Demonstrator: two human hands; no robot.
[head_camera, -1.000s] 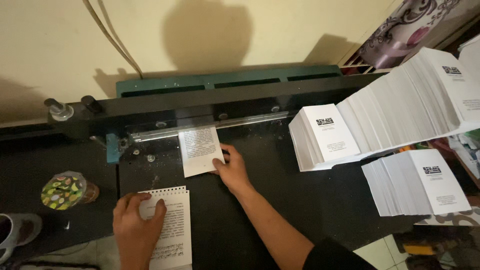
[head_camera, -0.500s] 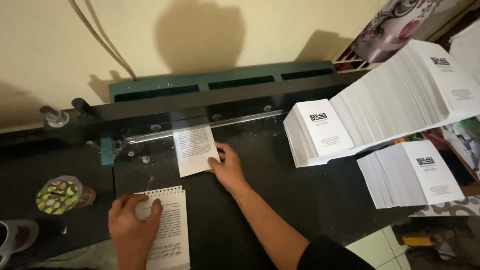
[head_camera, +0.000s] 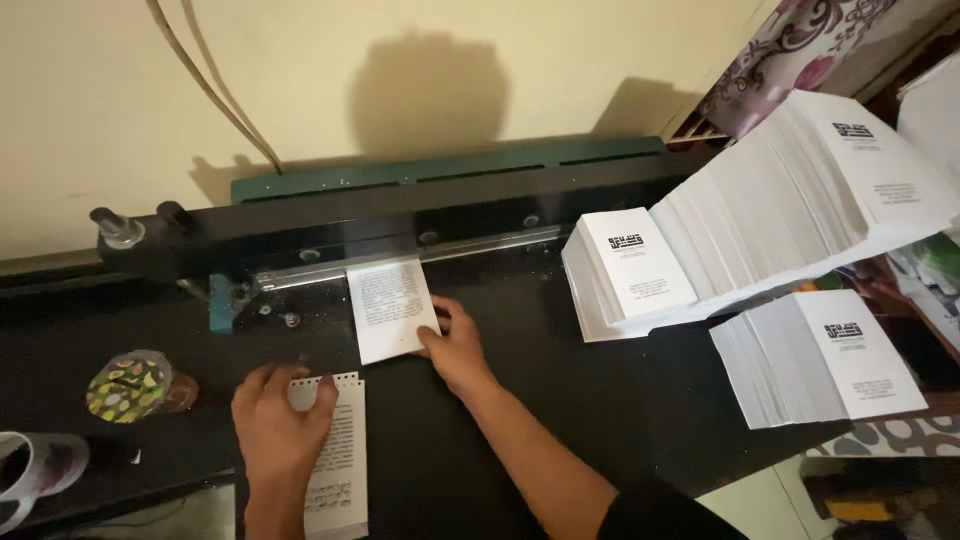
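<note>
Now our right hand (head_camera: 455, 345) presses closed fingers on the white printed sheet (head_camera: 390, 308); our left hand (head_camera: 278, 422) lies flat, fingers loosely spread, on the punched white booklet (head_camera: 338, 468).

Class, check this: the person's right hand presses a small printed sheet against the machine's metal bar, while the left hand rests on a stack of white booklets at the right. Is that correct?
Not quite. The left hand rests on a punched, printed booklet lying near the front edge, not on the white stacks, which lie untouched. The right hand does hold the small printed sheet at the metal bar, as the head view shows.

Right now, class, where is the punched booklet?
In the head view, the punched booklet lies low and left on the black table, under the left hand.
</note>
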